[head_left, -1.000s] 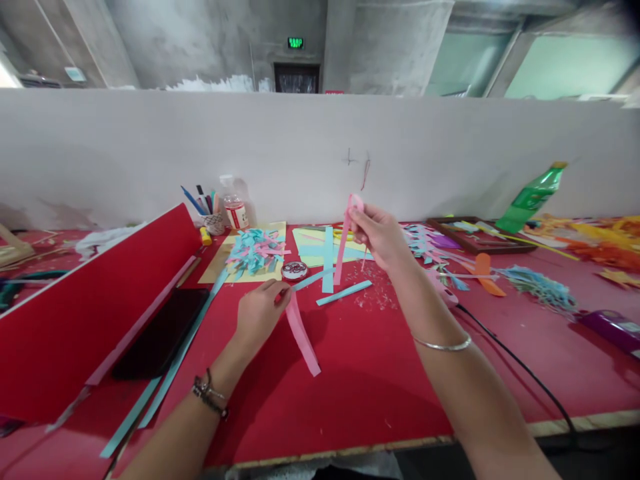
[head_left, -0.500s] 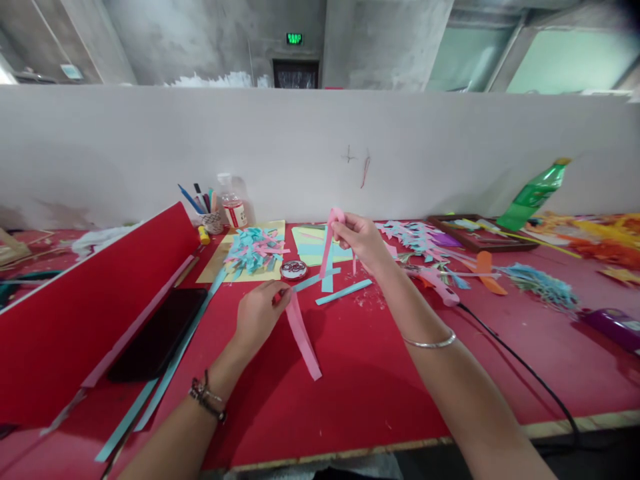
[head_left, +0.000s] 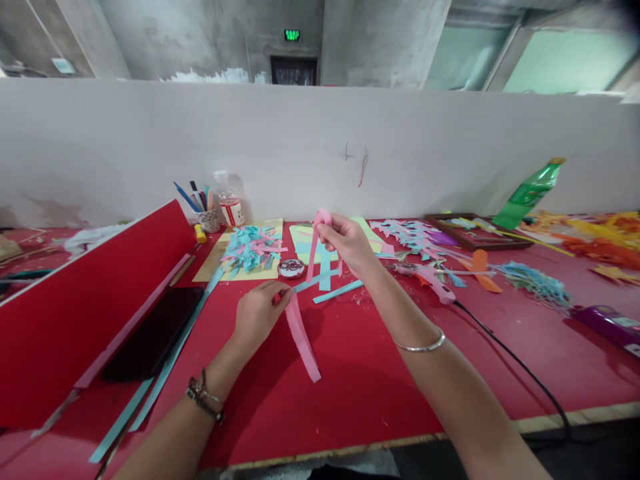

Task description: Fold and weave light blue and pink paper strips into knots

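My left hand (head_left: 261, 308) is closed in a pinch on the top end of a pink paper strip (head_left: 303, 343), whose lower part slants down toward the front of the red table. Higher up and to the right, my right hand (head_left: 345, 241) pinches another pink paper strip (head_left: 313, 250), bent into a loop at the top with its ends hanging. Below it lie blue paper strips (head_left: 338, 291) on the table. A small round tin (head_left: 291, 268) sits just beyond my left hand. Behind it is a pile of blue and pink paper pieces (head_left: 253, 248) on a yellow sheet.
A pink glue gun (head_left: 434, 283) with a black cord lies to the right. At left are a leaning red board (head_left: 90, 313) and a black phone (head_left: 153, 333). A pen cup (head_left: 207, 220), a clear bottle (head_left: 230, 203) and a green bottle (head_left: 533, 193) stand along the white partition.
My right hand has moved slightly to the left with the looped pink strip. My left hand keeps its pinch and has barely moved. The view has shifted a little.
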The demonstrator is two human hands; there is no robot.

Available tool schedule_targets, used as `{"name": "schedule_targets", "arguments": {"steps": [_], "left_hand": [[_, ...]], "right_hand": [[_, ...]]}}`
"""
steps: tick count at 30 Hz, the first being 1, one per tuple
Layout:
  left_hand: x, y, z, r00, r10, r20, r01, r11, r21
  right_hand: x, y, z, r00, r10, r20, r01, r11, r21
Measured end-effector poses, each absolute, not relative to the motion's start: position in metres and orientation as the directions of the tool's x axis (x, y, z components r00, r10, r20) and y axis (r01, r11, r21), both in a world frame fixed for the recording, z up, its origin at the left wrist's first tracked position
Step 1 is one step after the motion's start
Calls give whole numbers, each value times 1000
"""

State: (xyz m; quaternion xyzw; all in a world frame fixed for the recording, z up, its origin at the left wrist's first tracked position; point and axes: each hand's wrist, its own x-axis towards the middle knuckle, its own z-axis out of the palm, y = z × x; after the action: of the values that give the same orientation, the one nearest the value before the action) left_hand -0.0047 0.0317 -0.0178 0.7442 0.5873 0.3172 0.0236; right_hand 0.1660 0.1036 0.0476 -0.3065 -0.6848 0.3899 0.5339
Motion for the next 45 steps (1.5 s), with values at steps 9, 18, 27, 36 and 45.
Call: {"name": "schedule_targets", "arguments": {"steps": [9, 18, 27, 36, 45], "left_hand": [[-5, 33, -21, 110, 891, 440, 855, -311, 415], [-5, 33, -18, 108, 899, 425, 863, -297, 408], [-6, 33, -18, 98, 888, 449, 865, -299, 402], [-6, 31, -16, 70, 880, 470, 865, -288, 411], [-10, 35, -16, -36, 871, 489, 745, -303, 595]], "right_hand": [[167, 104, 48, -252, 840, 481, -2, 497, -868], [168, 105, 48, -257, 850, 461, 8, 478, -878], [168, 104, 46, -261, 853, 451, 34, 475, -879], [156, 100, 38, -369, 844, 389, 62, 440, -896], [148, 94, 35, -515, 804, 297, 37, 367, -930]]}}
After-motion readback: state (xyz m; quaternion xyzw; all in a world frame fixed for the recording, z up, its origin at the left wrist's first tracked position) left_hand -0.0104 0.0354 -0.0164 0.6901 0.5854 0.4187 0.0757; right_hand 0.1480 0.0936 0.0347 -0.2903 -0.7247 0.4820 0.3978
